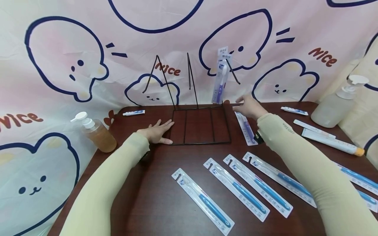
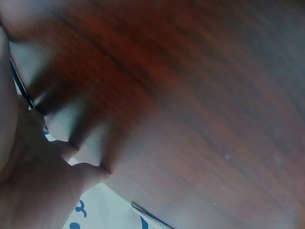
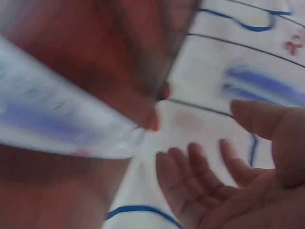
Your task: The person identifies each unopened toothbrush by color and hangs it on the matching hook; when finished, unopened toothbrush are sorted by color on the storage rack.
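Note:
My left hand (image 1: 157, 131) rests with fingers spread at the left edge of a black wire display rack (image 1: 200, 143). In the left wrist view, that hand (image 2: 43, 176) lies against the brown tabletop. On the rack's right hook hang packaged purple toothbrushes (image 1: 220, 86), one behind another. My right hand (image 1: 250, 106) is to the right of the rack, over the top end of another packaged purple toothbrush (image 1: 247, 131) lying on the table. In the right wrist view, this hand (image 3: 224, 186) has loosely bent fingers holding nothing, apart from the blurred toothbrush package (image 3: 62, 109).
Several packaged blue toothbrushes (image 1: 203, 200) lie across the front of the table. Small toothpaste tubes (image 1: 134, 112) sit at the back. A larger tube (image 1: 330, 141), its box (image 1: 314, 128) and a pump bottle (image 1: 336, 105) are right; an amber pump bottle (image 1: 100, 136) stands left.

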`<state>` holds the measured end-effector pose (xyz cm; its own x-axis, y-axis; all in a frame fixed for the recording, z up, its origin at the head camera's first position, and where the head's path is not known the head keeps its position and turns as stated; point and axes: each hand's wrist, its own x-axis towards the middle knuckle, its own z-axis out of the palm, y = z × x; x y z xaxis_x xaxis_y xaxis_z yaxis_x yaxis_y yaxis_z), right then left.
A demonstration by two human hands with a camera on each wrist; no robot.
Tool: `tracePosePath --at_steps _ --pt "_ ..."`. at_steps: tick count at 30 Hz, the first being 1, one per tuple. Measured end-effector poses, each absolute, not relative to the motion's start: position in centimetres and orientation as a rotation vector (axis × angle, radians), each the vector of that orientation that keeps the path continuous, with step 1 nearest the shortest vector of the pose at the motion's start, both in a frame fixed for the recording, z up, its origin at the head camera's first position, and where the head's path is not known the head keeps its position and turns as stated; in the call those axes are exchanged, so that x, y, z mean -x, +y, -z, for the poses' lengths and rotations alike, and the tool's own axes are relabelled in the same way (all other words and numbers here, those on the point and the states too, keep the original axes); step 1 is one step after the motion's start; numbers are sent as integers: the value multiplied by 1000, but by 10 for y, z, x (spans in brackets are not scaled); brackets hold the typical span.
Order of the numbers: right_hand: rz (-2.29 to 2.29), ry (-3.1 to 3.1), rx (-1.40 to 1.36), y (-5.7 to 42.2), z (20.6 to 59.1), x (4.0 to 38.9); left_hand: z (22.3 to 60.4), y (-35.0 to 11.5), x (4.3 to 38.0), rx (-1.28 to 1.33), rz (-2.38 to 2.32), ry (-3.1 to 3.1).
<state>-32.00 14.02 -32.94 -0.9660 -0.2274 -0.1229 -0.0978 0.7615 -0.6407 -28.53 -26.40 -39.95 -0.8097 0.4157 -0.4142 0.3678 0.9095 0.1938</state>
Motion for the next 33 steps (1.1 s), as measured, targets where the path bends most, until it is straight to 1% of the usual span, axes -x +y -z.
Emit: tracePosePath --at_steps 5,9,22,28,33 --pt "516 2847 196 154 362 318 400 -264 285 -563 -151 2615" --pt "380 2825 126 160 377 315 400 -263 285 -564 -162 2607" --pt "320 2764 136 176 380 316 404 -266 287 -558 -164 2626" --pt "483 2677 56 190 376 309 406 -268 288 -561 -146 2665" --pt "707 2639 26 203 364 298 405 -268 287 -554 -157 2680"
